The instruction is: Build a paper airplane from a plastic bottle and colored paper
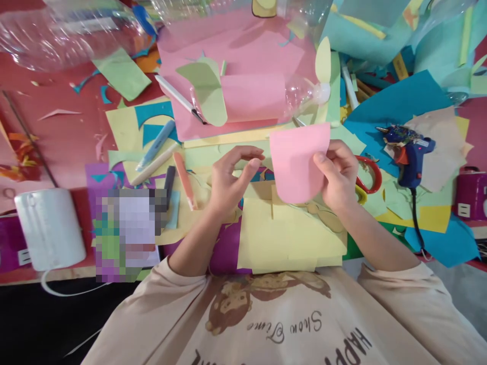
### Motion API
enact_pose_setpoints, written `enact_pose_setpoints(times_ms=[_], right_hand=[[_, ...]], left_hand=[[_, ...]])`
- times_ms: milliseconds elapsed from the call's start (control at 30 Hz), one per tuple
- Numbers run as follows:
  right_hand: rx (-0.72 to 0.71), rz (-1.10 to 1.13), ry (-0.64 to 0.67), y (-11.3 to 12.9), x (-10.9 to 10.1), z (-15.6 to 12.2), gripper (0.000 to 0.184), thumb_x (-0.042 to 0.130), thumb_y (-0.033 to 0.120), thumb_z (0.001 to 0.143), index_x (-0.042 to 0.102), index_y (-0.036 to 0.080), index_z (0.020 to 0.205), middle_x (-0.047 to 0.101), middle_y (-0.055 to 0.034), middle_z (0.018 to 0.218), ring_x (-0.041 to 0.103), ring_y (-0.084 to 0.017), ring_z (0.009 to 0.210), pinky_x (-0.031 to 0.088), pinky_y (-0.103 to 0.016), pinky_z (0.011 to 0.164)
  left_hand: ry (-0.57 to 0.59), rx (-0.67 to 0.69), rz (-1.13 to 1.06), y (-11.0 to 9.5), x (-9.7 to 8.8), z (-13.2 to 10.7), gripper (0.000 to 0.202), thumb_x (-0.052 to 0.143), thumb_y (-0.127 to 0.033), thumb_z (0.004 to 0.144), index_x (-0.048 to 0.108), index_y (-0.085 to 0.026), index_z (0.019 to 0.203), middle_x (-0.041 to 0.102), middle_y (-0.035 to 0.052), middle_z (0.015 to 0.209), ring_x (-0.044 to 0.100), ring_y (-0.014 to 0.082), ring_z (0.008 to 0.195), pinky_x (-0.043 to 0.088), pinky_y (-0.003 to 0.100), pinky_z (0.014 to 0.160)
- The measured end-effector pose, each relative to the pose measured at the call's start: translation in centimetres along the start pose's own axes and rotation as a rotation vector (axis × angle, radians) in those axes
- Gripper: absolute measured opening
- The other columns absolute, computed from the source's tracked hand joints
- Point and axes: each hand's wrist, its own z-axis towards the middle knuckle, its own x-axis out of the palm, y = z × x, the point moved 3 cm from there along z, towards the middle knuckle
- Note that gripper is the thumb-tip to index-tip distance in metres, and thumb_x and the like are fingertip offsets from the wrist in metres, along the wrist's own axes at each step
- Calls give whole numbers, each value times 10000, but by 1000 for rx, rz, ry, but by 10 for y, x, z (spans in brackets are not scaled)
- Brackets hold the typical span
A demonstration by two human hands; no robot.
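My right hand (338, 175) pinches a pink paper piece (299, 165) by its right side, thumb in front. The piece has a straight top edge and a rounded bottom. Just left of it, my left hand (236, 177) hovers with thumb and fingers curved apart and nothing between them. Below lie yellow paper sheets (292, 238). Beyond my hands a plastic bottle (302, 96) rests on its side, wrapped in pink paper with a pale green paper piece (213, 91) at its left end. Red-handled scissors (371, 175) are partly hidden behind my right hand.
A blue glue gun (411, 157) lies at right, its cord running toward me. Several markers (155, 144) and paper scraps cover the left. A white box-shaped device (50, 228) stands at the left edge. Clear plastic bottles (68, 35) lie at the back left.
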Motion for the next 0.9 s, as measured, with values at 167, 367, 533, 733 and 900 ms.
enact_pose_setpoints(times_ms=[167,367,533,733,900], right_hand=[[161,107,147,-5,7,-1,99,718,334,803,666,273,861,676,27,841,648,-144,794,540,-289,710],[268,47,304,1,14,-4,77,687,273,823,657,213,784,633,35,704,601,-98,658,496,-226,609],[283,-139,435,2,18,-9,203,651,326,848,607,182,711,578,23,667,515,-88,610,404,-217,524],[263,-228,456,5,13,-3,443,602,459,870,488,180,546,438,51,478,389,-57,434,270,-237,429],[204,-269,231,4,1,5,405,550,425,915,553,184,590,496,44,490,403,-53,418,285,-225,419]], left_hand=[[251,-163,-363,6,5,-4,504,679,-652,712,725,-237,994,739,56,924,694,257,957,578,356,753],[308,-403,-273,19,14,-15,470,638,-629,767,726,-188,906,722,40,801,683,219,832,553,311,704],[278,-507,-278,22,18,-21,524,538,-663,817,694,-172,914,697,44,811,651,180,741,511,258,597],[216,-552,-211,19,16,-18,467,583,-616,811,671,-158,846,652,27,716,616,154,661,460,234,551],[233,-622,-112,13,18,-15,449,595,-594,806,683,-155,844,661,20,731,617,156,679,464,247,601]])
